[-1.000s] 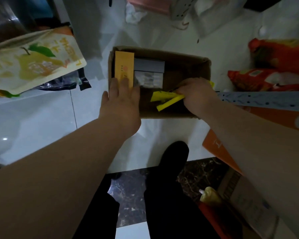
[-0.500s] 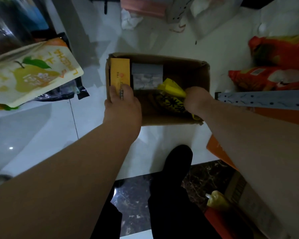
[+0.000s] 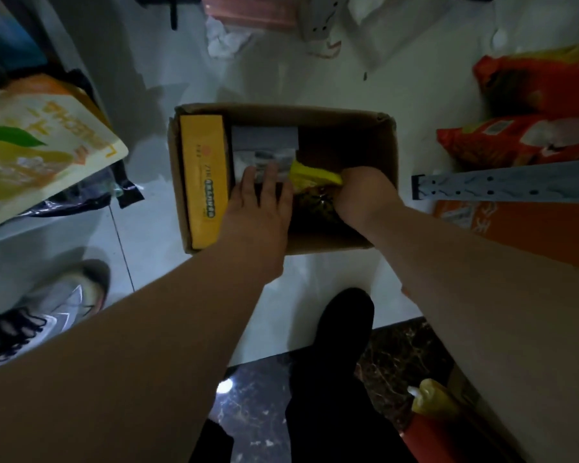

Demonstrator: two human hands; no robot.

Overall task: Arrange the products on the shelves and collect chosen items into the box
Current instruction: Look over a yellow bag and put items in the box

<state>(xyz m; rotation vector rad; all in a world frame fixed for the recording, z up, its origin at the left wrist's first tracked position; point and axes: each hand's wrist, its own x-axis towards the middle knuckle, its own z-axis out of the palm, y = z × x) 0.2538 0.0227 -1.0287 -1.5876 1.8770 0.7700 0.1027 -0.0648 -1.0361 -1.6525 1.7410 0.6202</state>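
Inside box [image 3: 386,155], left wall: carton [image 3: 203,175] is laid flat, long axis near-to-far.
Left hand [image 3: 258,208]: fingers [image 3: 271,175] are laid spread on pack [image 3: 264,142].
Right hand [image 3: 365,192]: bag [image 3: 315,182] is gripped by curled fingers.

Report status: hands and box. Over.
Left hand flat on grey pack. Right hand grips yellow-topped packet inside cardboard box. Yellow carton along box's left wall; no obstruction seen.

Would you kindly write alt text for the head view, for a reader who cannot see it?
Seen from above, two bare hands reach into an open cardboard box on a pale floor: the right hand grips a yellow-topped packet, the left hand lies flat on a grey carton beside a yellow carton. Red snack bags lie to the right.
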